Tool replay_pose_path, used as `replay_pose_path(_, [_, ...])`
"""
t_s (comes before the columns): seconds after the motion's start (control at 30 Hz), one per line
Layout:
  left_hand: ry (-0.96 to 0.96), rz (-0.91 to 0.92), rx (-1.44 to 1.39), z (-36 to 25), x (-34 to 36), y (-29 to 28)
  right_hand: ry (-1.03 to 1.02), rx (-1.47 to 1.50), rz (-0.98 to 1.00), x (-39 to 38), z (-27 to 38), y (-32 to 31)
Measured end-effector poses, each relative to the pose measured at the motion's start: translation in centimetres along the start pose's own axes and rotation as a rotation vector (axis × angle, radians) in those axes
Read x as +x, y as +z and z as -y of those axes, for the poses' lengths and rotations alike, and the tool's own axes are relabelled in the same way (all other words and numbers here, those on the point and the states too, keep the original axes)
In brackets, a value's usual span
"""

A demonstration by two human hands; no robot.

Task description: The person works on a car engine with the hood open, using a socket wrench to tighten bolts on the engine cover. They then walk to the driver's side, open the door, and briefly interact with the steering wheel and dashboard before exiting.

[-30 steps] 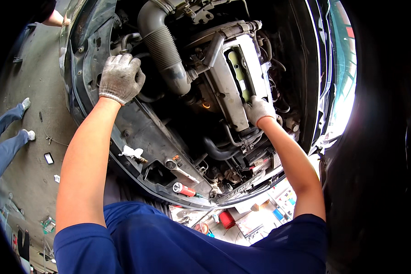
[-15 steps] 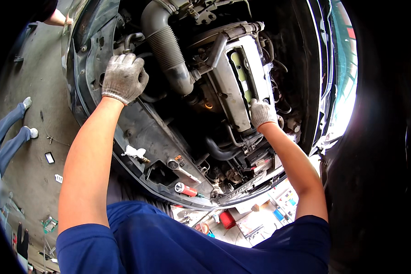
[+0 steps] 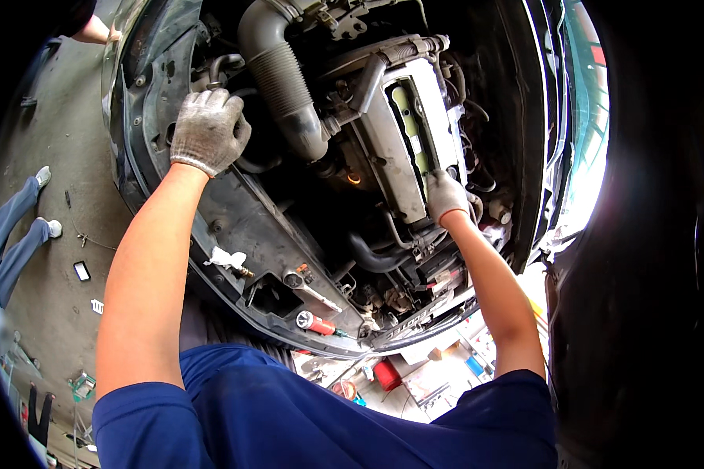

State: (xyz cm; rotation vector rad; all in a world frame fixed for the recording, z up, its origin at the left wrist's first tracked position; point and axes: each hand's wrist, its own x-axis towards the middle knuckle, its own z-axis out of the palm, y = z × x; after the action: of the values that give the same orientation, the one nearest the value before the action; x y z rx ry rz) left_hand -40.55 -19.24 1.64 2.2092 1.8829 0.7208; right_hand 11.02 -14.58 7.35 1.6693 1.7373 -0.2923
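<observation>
My left hand (image 3: pixel 209 133), in a soiled grey knit glove, rests closed like a fist on the dark panel along the front of an engine bay. Anything under its curled fingers is hidden. A matching glove covers my right hand (image 3: pixel 447 195), at the near end of the long slot in the grey engine cover (image 3: pixel 393 152). Its fingers are bent at the slot; what they grip, if anything, cannot be made out. Inside that slot lies a pale green strip (image 3: pixel 409 125). A ribbed grey air hose (image 3: pixel 285 90) runs between my hands.
On the front panel lie a red flashlight (image 3: pixel 315 322), a long metal tool (image 3: pixel 321 297) and crumpled white tissue (image 3: pixel 225 259). A person's legs (image 3: pixel 19 250) show at left; another person's arm (image 3: pixel 95 33) reaches in at upper left. A red container (image 3: pixel 387 375) stands beyond the car's edge.
The view has shifted slightly. My right hand stays at the slot's near end, its wrist and forearm turned a little. My left hand keeps its place on the panel.
</observation>
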Motion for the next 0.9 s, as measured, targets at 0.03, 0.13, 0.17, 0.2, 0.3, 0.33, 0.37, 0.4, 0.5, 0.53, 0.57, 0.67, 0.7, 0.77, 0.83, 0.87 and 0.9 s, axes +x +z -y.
replay_pose_path(0.03, [0.01, 0.002, -0.001, -0.1, 0.4, 0.2, 0.12, 0.177, 0.046, 1.0, -1.9, 1.9])
replay_pose_path(0.13, [0.035, 0.003, -0.016, -0.7, 0.7, 0.6, 0.087, 0.24, 0.319, 1.9, -5.4, 4.5])
replay_pose_path(0.17, [0.012, 0.002, 0.011, 0.2, 0.1, 0.2, -0.039, -0.147, 0.16, 1.5, -1.0, 0.9])
replay_pose_path(0.2, [0.013, -0.009, 0.006, 0.3, 0.2, 0.1, 0.038, -0.025, 0.064, 0.5, 0.2, -0.1])
replay_pose_path(0.3, [-0.004, 0.026, 0.032, 0.1, -0.4, -0.1, -0.202, -0.161, -0.127, -1.1, 0.8, -0.7])
replay_pose_path(0.33, [-0.009, 0.029, 0.037, 0.2, -0.4, -0.2, -0.08, -0.101, -0.05, -0.8, 1.8, -1.4])
replay_pose_path(0.37, [-0.016, 0.033, 0.043, 0.3, -0.4, -0.3, 0.037, -0.04, 0.029, -0.4, 3.0, -2.3])
replay_pose_path(0.4, [-0.009, 0.002, 0.053, 0.2, -0.5, -0.4, -0.09, -0.203, 0.083, 1.1, 1.8, -1.1])
replay_pose_path(0.5, [0.059, -0.014, -0.065, -1.3, 1.6, 1.1, -0.183, -0.07, 0.337, 3.2, -14.1, 9.7])
replay_pose_path(0.53, [0.05, -0.016, -0.033, -1.0, 1.1, 1.0, -0.125, -0.061, 0.216, 3.8, -11.8, 9.3])
replay_pose_path(0.57, [0.026, 0.001, 0.011, -0.4, 0.6, 0.6, -0.003, 0.054, 0.157, 3.5, -6.9, 6.5])
replay_pose_path(0.67, [-0.016, 0.02, 0.044, 0.3, -0.6, -0.3, -0.104, -0.068, -0.001, -1.1, 1.8, -2.4])
replay_pose_path(0.7, [-0.018, 0.029, 0.045, 0.1, -0.3, -0.2, -0.172, -0.207, -0.019, -1.0, 1.5, -2.2])
replay_pose_path(0.77, [-0.019, 0.05, 0.05, -0.3, 0.2, 0.0, 0.057, 0.129, -0.005, 0.4, -0.6, 0.4])
replay_pose_path(0.83, [-0.018, 0.058, 0.064, -0.1, 0.1, 0.0, -0.252, -0.303, 0.273, 2.2, -2.2, 0.2])
replay_pose_path(0.87, [0.011, 0.047, 0.036, -0.8, 0.8, 0.4, -0.026, 0.092, 0.403, 2.6, -6.3, 3.3])
replay_pose_path(0.9, [0.019, 0.046, 0.023, -1.0, 0.9, 0.7, 0.012, 0.14, 0.38, 2.7, -7.7, 4.6])
